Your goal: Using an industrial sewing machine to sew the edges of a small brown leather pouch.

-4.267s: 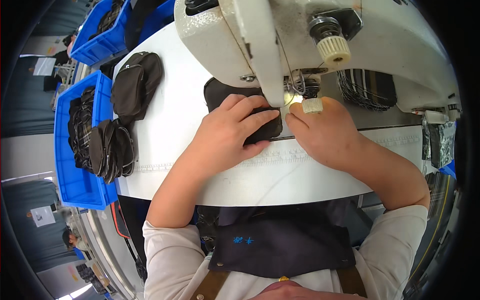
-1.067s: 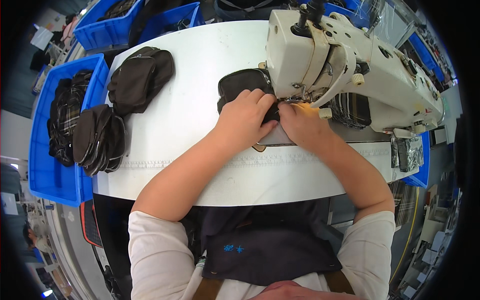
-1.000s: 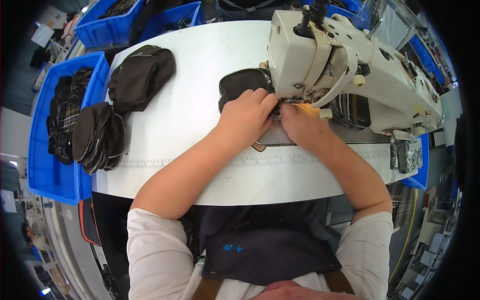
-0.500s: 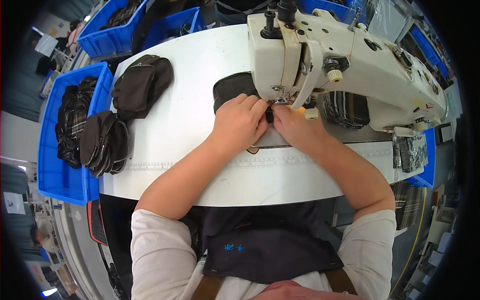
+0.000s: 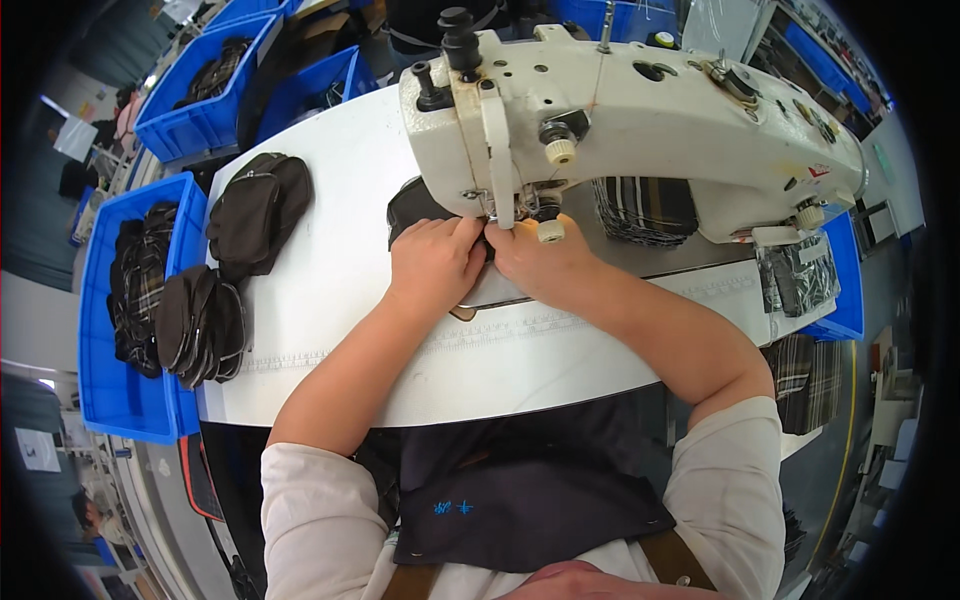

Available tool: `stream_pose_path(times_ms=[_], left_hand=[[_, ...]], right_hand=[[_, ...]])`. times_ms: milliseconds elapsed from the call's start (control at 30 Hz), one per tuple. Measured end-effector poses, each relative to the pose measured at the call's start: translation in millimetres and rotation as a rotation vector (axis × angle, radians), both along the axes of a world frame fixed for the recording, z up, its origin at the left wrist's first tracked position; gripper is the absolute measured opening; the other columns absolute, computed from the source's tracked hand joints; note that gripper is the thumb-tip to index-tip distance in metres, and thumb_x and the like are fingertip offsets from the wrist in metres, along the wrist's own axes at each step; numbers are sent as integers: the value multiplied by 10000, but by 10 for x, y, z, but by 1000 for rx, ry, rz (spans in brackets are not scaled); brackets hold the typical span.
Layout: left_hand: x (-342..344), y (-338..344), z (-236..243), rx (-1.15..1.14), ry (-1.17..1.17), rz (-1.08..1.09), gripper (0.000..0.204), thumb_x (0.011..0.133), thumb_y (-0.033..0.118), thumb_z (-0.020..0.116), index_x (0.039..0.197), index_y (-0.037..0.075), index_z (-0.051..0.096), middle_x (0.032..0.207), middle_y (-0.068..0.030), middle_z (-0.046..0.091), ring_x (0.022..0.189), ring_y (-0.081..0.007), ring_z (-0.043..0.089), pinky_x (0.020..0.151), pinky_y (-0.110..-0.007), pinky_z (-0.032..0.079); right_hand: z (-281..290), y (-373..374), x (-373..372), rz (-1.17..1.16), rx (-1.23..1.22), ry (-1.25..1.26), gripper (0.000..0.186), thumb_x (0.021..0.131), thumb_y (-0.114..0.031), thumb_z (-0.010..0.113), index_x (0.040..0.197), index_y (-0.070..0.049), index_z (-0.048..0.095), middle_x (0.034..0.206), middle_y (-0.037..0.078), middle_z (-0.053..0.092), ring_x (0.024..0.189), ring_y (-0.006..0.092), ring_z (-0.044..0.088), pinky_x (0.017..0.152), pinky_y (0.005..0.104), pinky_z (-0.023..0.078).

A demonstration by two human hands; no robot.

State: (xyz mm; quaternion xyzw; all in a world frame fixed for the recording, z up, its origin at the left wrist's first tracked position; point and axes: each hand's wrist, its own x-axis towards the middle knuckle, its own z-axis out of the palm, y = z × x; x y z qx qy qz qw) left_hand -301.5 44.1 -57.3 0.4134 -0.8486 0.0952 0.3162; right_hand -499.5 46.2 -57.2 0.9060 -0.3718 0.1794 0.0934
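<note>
So the left hand (image 5: 432,262) has its fingers curled down with the thumb tucked in close, nipping the edge of a dark pouch (image 5: 408,206), while the right hand (image 5: 540,258) is bunched up right beside it, can't tell if it's actually pinching anything. The pouch lies on the white table (image 5: 345,290), partly under the sewing machine (image 5: 640,115) head, with a plaid fabric stack (image 5: 648,208) off to the right and more dark pouches (image 5: 258,215) over left by a blue bin (image 5: 135,405).

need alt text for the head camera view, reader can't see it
A person's left hand and right hand hold a dark pouch at a sewing machine. More pouches lie left, by a blue bin; striped fabric is stacked under the machine.
</note>
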Motion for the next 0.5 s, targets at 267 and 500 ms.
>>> stream_pose_path(times_ms=[267,500], left_hand=[[64,88,243,489,14,69,252,892,178,692,1117,69,725,924,-139,742,857,-333,719,746,-408,574],[218,-42,513,933,179,-122,300,1010,205,677,1273,64,702,1105,-153,732,985,-300,706,870,-376,549]], right_hand=[[-116,-28,28,-47,234,-169,325,894,-113,666,1201,-24,606,962,122,709,815,316,720,681,407,578],[-85,-35,-61,0,-7,170,401,932,-90,613,1318,-7,543,1201,122,683,963,261,724,700,399,578]])
